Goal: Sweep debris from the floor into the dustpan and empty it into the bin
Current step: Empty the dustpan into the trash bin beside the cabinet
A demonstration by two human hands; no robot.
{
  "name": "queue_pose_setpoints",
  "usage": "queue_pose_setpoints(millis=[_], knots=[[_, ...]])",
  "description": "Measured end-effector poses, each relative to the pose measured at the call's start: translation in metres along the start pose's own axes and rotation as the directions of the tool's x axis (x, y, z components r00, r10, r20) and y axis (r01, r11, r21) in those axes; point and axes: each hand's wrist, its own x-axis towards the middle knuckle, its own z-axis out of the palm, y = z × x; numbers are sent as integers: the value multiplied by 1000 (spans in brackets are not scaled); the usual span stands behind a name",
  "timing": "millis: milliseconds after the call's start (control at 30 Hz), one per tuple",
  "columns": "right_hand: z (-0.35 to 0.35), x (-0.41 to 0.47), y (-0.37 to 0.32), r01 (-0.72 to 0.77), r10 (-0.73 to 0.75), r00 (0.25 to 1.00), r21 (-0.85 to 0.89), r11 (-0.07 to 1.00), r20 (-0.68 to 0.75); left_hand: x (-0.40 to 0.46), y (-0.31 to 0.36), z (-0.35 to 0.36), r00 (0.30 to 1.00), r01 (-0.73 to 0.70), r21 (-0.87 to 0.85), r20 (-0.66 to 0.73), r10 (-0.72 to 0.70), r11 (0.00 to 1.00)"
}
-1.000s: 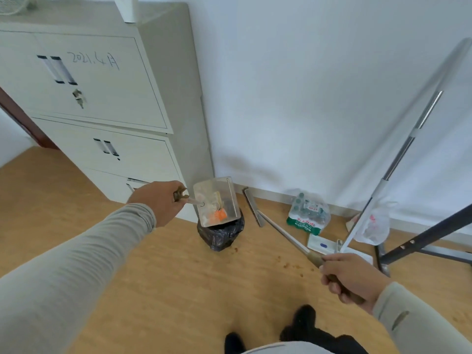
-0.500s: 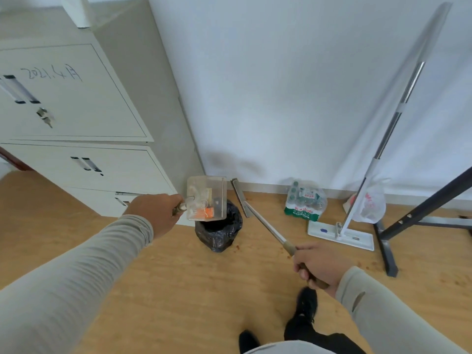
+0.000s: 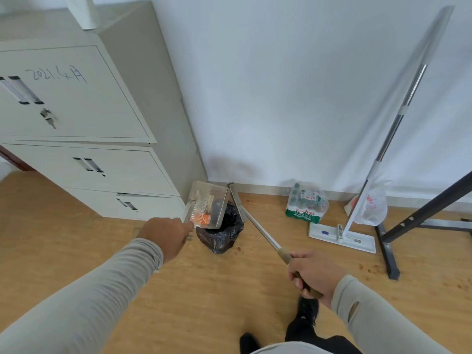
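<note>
Since the previous frame, we have tilted one clear plastic dustpan (image 3: 209,204) further over one black-bagged bin (image 3: 221,232). Our left hand (image 3: 166,235) grips its handle; our right hand (image 3: 313,273) grips one metal-shafted broom (image 3: 255,224). One grey cabinet (image 3: 89,123), wooden floor (image 3: 209,290), white wall (image 3: 293,85).

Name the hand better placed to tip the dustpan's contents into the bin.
Left. The left hand already holds the dustpan over the bin; the right hand holds the broom beside it.
</note>
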Motion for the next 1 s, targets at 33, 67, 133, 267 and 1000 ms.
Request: queue_pose_setpoints(millis=[33, 67, 133, 267, 1000], knots=[[0, -1, 1, 6, -6, 1000, -7, 1000, -1, -2, 1, 1, 1000, -9, 6, 1, 9, 1000], [-1, -2, 1, 10, -10, 1000, -10, 1000, 1, -3, 2, 3, 1000, -18, 14, 0, 18, 1000], [-1, -3, 2, 13, -13, 1000, -16, 1000, 3, -5, 4, 4, 1000, -29, 32, 1, 29, 999], [2, -5, 4, 22, -22, 1000, -11, 1000, 2, -8, 7, 6, 999, -44, 92, 3, 44, 995], [12, -12, 18, 47, -48, 999, 21, 999, 23, -16, 21, 3, 991, -118, 186, 82, 105, 975]])
